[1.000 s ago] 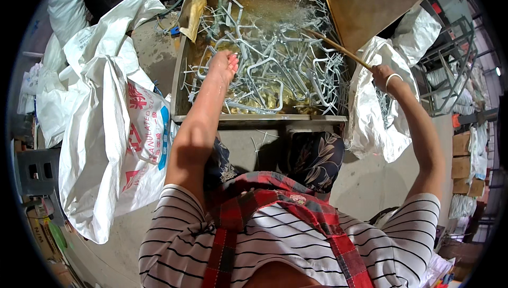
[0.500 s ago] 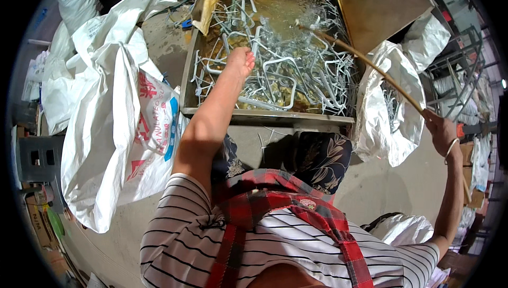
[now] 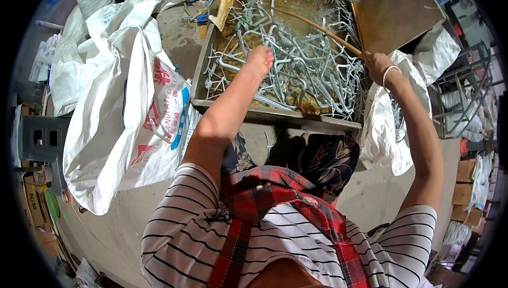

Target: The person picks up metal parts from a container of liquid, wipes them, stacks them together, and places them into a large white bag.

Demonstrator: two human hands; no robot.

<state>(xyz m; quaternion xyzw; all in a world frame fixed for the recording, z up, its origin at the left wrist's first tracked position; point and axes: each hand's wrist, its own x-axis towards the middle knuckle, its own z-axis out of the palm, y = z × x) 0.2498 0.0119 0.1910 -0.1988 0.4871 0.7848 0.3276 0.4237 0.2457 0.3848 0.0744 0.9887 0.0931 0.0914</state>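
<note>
A long wooden stick [image 3: 323, 29] is gripped in my right hand [image 3: 379, 67], which wears a pale bangle. The stick reaches leftward over a shallow metal trough [image 3: 296, 117] of brownish water. Piled in the trough are many bent, pale grey rods [image 3: 296, 68], tangled and partly under water. Over the trough's left half hovers my left hand [image 3: 259, 60], its fingers curled closed right above the rods. What those fingers hold, if anything, is hidden.
On the left stands a big white woven sack [image 3: 111, 113] with coloured print. Another white sack [image 3: 378, 124], holding grey rods, leans at the trough's right side. A brown board [image 3: 397, 13] rises at the back right. A dark crate [image 3: 45, 137] sits far left.
My right hand has swung inward and forward to the trough's right edge, sliding the stick's tip farther left over the water. My left hand stays curled above the rods.
</note>
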